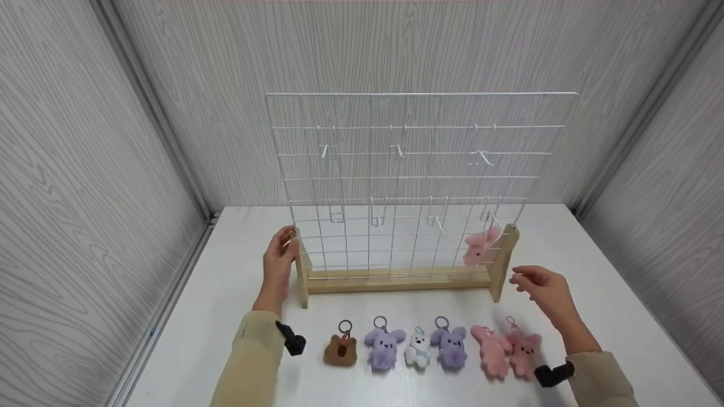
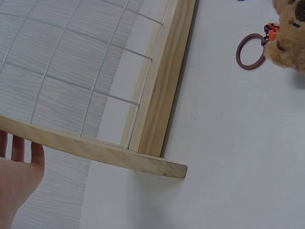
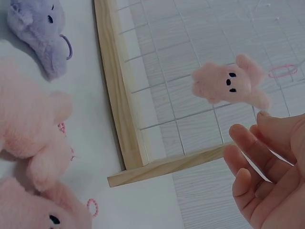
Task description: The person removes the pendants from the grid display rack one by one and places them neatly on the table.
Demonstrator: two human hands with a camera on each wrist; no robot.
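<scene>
My left hand [image 1: 278, 259] holds the left wooden upright [image 2: 95, 151] of the white wire grid rack [image 1: 369, 186], fingertips against the wood. Just outside the right upright [image 1: 504, 263], my right hand [image 1: 543, 287] holds nothing, its fingers loosely bent. A pink plush keychain [image 3: 226, 83] hangs by its pink loop from the lower right hook, close to my right fingertips in the right wrist view. On the table in front lie a brown plush keychain [image 1: 340, 350], two purple plush keychains [image 1: 384, 349], a white one [image 1: 417, 351] and two pink ones [image 1: 494, 353].
Other white hooks [image 1: 399, 150] stick out from the grid in two rows. A wooden base bar [image 1: 399, 282] joins the uprights on the white table [image 1: 237, 339]. Wood-grain panels [image 1: 362, 51] enclose the back and both sides.
</scene>
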